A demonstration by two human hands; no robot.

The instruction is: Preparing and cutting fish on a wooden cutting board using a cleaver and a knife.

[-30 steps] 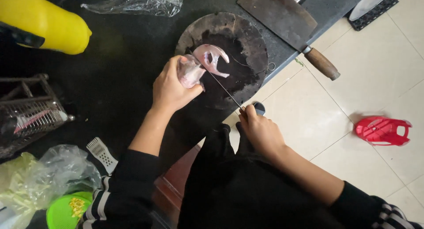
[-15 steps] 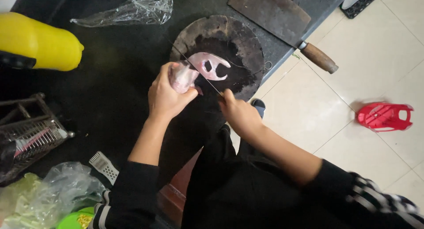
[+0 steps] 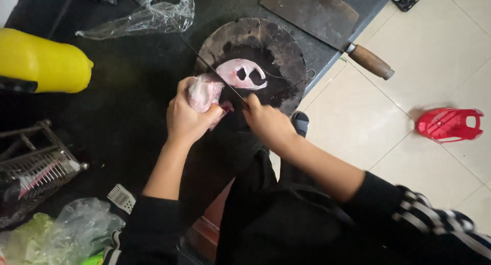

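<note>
**Cutting raw meat on the round board**

We hold a lump of pale pink raw meat (image 3: 203, 93) in our left hand (image 3: 188, 117), fingers clenched around it at the near edge of the round wooden chopping board (image 3: 286, 45). Our right hand (image 3: 267, 123) grips the handle of a thin knife (image 3: 212, 68), whose long narrow blade runs up and to the left, across the meat and past the board's rim.

As for progress, we judge the cutting partly done: one flat, trimmed piece (image 3: 240, 74), pink with two holes through it, already lies on the dark wet middle of the board, just beyond the lump. The lump in our hand looks uncut for the most part, so most of the slicing seems left.

A heavy cleaver (image 3: 317, 14) with a wooden handle rests unused on the dark counter (image 3: 117, 106), beyond the board.

Of packaging, we see a crumpled clear plastic bag (image 3: 148, 19) at the far side of the counter, a yellow plastic bottle (image 3: 43, 65) lying at the left, and more clear and green bags (image 3: 61, 234) at the near left corner beside a wire rack (image 3: 30, 173). No label is readable. A red plastic basket (image 3: 450, 124) sits on the tiled floor (image 3: 409, 55) to our right.
</note>
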